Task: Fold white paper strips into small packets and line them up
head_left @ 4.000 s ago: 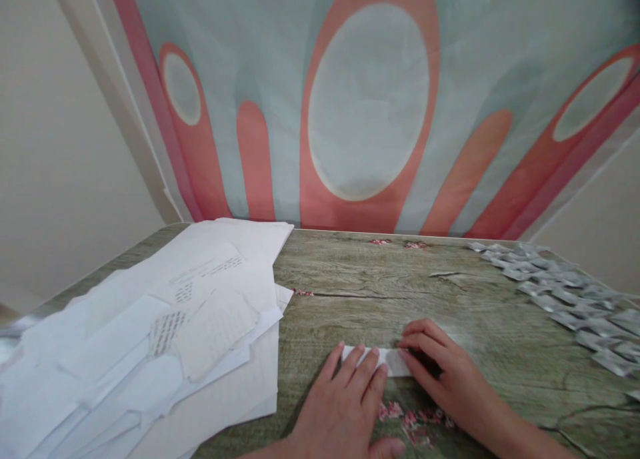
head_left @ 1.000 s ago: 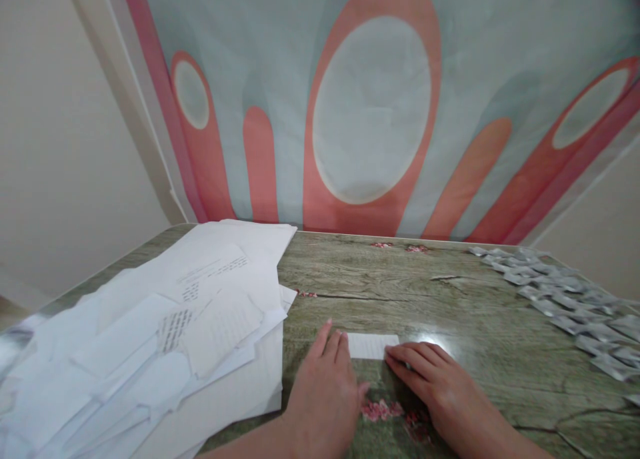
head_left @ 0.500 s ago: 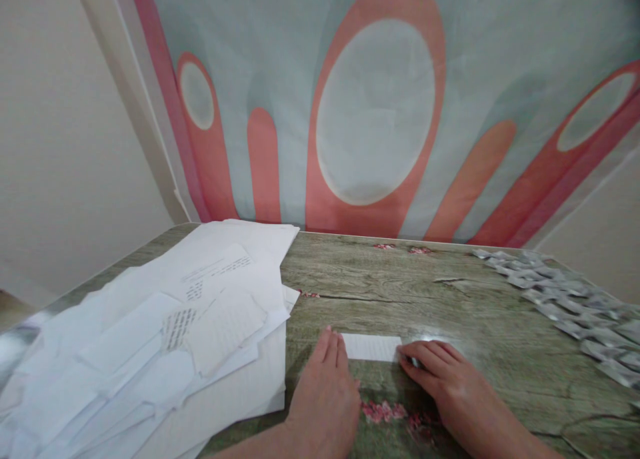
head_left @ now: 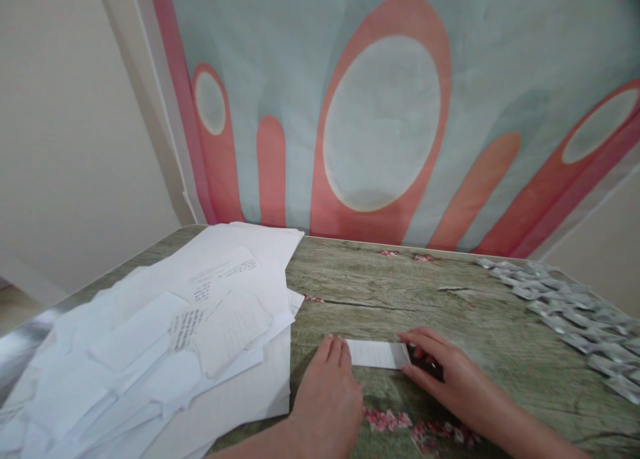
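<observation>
A small white piece of paper point(head_left: 379, 354), folded into a narrow strip with faint ruled lines, lies on the table between my hands. Across its left end my left hand point(head_left: 327, 392) rests flat, fingers stretched out and side by side. At the other end my right hand point(head_left: 447, 372) grips the short edge, with the index finger at the upper corner and the thumb at the lower one. That right edge looks slightly raised. The remaining fingers of my right hand are partly hidden behind the index finger.
Left of my hands spreads a large heap of loose white papers point(head_left: 240, 245), some printed. Several rows of folded, greyish-white paper pieces point(head_left: 565, 312) lie at the right. The wood-patterned table point(head_left: 360, 279) has pink flower prints and ends at a wall hanging point(head_left: 383, 122).
My right thumb and index finger have moved apart, from a pinch on the strip's right edge to its two corners. My left hand stays on the left end. The camera view has tilted slightly.
</observation>
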Motion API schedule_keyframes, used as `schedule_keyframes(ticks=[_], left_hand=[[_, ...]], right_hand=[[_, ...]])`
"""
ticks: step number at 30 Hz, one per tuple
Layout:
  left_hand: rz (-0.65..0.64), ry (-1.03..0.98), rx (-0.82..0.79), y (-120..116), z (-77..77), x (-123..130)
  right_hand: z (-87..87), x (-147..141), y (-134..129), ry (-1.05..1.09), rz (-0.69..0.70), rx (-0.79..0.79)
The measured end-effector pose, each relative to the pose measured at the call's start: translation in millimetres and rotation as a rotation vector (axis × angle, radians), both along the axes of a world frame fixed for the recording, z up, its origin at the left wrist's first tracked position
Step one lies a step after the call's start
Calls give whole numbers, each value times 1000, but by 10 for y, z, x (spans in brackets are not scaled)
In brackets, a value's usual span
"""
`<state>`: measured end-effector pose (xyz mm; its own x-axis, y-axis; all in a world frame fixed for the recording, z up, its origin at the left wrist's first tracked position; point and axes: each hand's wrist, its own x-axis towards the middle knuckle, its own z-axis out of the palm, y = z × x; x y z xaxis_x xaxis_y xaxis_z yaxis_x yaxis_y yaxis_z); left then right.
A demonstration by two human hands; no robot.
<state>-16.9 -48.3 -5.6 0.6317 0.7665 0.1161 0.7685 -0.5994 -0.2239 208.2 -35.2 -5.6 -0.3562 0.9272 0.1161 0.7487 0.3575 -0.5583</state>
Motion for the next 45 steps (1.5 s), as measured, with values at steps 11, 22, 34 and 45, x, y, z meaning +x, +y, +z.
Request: schedule_keyframes(ticks=[11, 22, 34, 45], left_hand=[[-70, -210, -196, 219, 323, -91], [-212, -442, -324, 299, 144, -106], [-212, -686, -473, 361, 81, -160], [-270, -731, -515, 373, 70, -164]], right_hand=[[-49, -174, 91, -9, 0, 93], [-97, -347, -61, -141, 87, 437], [254, -205, -42, -253, 364, 459], [-61, -100, 173, -227, 270, 564]])
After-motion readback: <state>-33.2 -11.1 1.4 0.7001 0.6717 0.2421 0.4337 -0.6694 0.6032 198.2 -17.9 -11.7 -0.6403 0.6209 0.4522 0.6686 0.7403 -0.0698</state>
